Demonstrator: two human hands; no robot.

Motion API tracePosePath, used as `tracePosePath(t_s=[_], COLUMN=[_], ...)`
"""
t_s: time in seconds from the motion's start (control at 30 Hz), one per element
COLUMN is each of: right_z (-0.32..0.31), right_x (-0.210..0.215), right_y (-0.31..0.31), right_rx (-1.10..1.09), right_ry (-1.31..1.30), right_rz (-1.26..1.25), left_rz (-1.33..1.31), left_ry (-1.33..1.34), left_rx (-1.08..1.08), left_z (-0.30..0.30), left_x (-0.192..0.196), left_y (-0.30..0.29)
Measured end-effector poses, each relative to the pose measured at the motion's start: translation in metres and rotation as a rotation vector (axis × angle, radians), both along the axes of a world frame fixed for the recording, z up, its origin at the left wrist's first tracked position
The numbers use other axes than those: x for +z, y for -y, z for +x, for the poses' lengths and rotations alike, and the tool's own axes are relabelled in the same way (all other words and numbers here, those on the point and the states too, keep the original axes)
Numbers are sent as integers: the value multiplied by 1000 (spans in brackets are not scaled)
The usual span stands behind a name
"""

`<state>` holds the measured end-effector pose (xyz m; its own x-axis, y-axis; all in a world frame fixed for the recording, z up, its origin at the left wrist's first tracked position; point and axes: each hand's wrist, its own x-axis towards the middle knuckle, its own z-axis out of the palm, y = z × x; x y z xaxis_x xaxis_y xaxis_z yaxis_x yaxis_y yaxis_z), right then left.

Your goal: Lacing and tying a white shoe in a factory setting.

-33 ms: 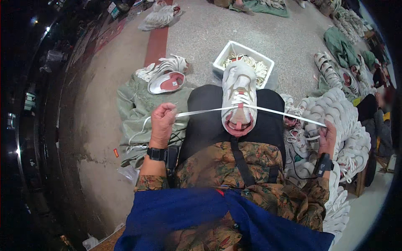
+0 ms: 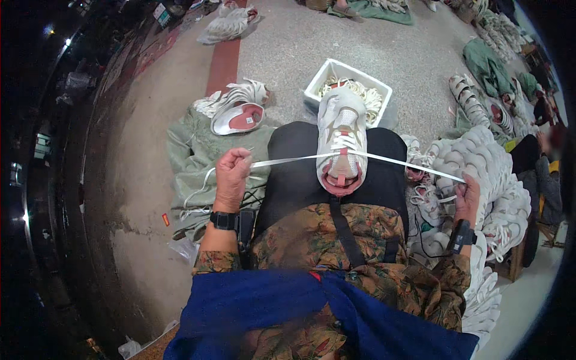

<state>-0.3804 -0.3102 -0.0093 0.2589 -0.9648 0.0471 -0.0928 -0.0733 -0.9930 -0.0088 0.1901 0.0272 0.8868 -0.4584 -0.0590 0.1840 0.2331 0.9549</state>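
Observation:
A white and beige shoe upper (image 2: 342, 123) with pink lining rests on my lap, its toe pointing away from me. White laces cross over its tongue. One flat white lace (image 2: 288, 160) runs from it out to each side, stretched nearly straight. My left hand (image 2: 233, 174) pinches the left end, and a loose tail hangs down beside it. On the other side, my right hand (image 2: 467, 193) is closed on the right end of the lace. Both hands are held apart, out past my knees.
Ahead of my knees stands a white foam box (image 2: 311, 90) full of laces. Shoe uppers (image 2: 240, 117) lie on a green sack (image 2: 192, 156) at left. A big pile of white uppers (image 2: 480, 159) is close by my right arm. A person (image 2: 546, 180) sits at far right.

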Motion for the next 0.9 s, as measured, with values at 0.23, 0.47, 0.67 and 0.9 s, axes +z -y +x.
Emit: tracePosePath(t_s=[0.23,0.47,0.67,0.9], right_z=[43,168,189,217], right_x=[-18,56,61,69], right_y=[-17,-154,-186,-155], right_rx=[402,978,985,920], right_ry=[-769,-289,-398,-431], right_rz=[-707,-653,-559,-906], left_rz=[765,522,667,673], left_ry=[874,1059,1085,1017], left_rx=[-253,-293,-354,-281], left_z=[-1,-35,-51,-24], left_x=[14,25,26,31], left_y=[13,96,115,120])
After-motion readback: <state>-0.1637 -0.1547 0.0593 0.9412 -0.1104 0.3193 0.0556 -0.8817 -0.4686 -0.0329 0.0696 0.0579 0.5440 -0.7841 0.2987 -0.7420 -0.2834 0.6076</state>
